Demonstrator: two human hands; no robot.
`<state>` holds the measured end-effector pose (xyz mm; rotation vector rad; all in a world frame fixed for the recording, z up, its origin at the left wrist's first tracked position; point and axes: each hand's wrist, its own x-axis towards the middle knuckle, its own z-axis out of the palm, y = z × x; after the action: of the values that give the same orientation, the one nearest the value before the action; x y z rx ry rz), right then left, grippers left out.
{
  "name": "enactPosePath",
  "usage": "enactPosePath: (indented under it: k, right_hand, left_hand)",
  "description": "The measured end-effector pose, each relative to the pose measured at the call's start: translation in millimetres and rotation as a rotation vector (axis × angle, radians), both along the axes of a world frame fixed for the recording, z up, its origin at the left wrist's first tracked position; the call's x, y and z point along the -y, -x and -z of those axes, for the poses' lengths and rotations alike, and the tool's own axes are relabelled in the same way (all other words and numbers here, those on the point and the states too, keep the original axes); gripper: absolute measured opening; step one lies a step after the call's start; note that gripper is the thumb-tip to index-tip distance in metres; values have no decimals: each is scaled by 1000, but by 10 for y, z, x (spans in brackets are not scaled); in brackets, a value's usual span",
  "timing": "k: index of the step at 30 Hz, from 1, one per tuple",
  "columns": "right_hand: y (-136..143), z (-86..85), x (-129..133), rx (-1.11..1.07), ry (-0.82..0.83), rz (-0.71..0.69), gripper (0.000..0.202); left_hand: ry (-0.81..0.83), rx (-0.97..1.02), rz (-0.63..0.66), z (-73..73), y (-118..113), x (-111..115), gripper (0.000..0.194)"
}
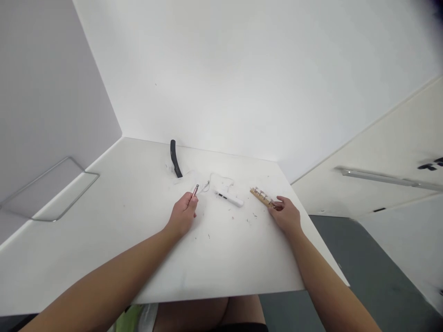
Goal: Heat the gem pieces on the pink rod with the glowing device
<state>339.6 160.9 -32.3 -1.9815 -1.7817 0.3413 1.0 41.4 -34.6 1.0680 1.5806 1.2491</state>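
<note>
My left hand (183,214) is closed around a slim pinkish metallic stick (195,189) with a shiny tip pointing away from me. On the right, my right hand (286,215) has its fingers closed at the near end of a wooden strip (259,195) that carries several small metal pieces. The fingers partly cover that end, and the exact grip is hard to see. Between the hands lies a white pen-like device (230,198) with black marks. A thin white cable (207,185) rests close to the stick's tip.
A black curved handle-like object (175,159) leans near the back wall, with crumpled clear plastic (169,167) beside it. Dark crumbs (248,220) are scattered over the white table (221,263). At left is a bent metal rail (69,203). The table's right edge drops to a grey floor (374,267).
</note>
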Motion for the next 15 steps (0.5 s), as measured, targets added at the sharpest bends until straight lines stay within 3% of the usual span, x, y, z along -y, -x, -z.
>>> enactPosePath:
  k: [9,15]
  right_hand:
    - [-127,-2,677,-36,70,-165,52]
    - [220,-22,1024,-9,88,-381,48]
  left_hand:
    - [-16,-41,10,-16,13,-3,29]
    - [-39,-61,23,28,30,-20,29]
